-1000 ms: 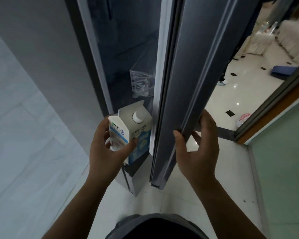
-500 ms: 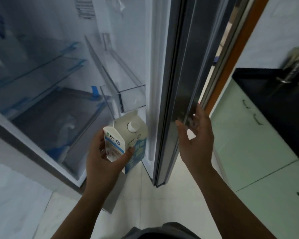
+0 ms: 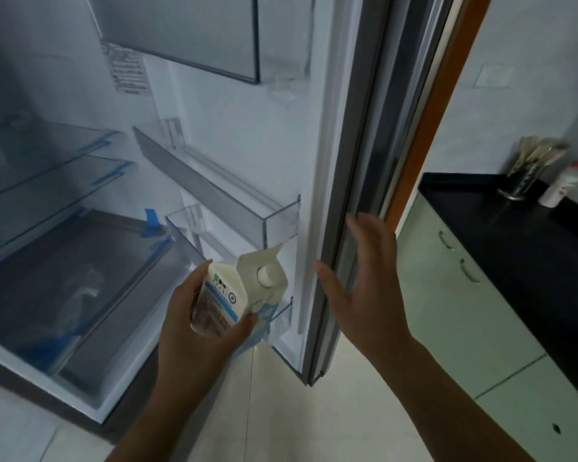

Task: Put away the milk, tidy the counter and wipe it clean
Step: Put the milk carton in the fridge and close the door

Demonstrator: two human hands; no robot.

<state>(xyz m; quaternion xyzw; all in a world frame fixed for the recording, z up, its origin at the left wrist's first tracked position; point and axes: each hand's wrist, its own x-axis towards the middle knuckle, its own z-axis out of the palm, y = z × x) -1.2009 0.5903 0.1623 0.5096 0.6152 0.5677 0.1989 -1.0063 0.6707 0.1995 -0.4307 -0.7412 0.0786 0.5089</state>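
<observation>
The milk carton [image 3: 229, 295] is gripped by the left hand [image 3: 194, 331], with fingers and thumb curled round its sides, and is held tilted just before the lower door bin [image 3: 282, 316]. The right hand [image 3: 364, 295] is spread wide, fingers straight, beside the fridge door [image 3: 264, 145] edge; contact cannot be judged. A black worktop [image 3: 514, 245] is seen further right.

the milk carton [image 3: 224, 295] is white with a blue band, a pale blue lower side and a brownish speckled panel; its cap [image 3: 267, 274] is white. the fridge door [image 3: 361, 145] is white inside with a grey edge. blue tape [image 3: 152, 221] marks the clear shelves [image 3: 47, 155]. on the right, the desk [image 3: 514, 235] is black, the cabinets [image 3: 464, 328] pale green, the door frame [image 3: 447, 95] orange-brown, the floor [image 3: 281, 411] cream.
</observation>
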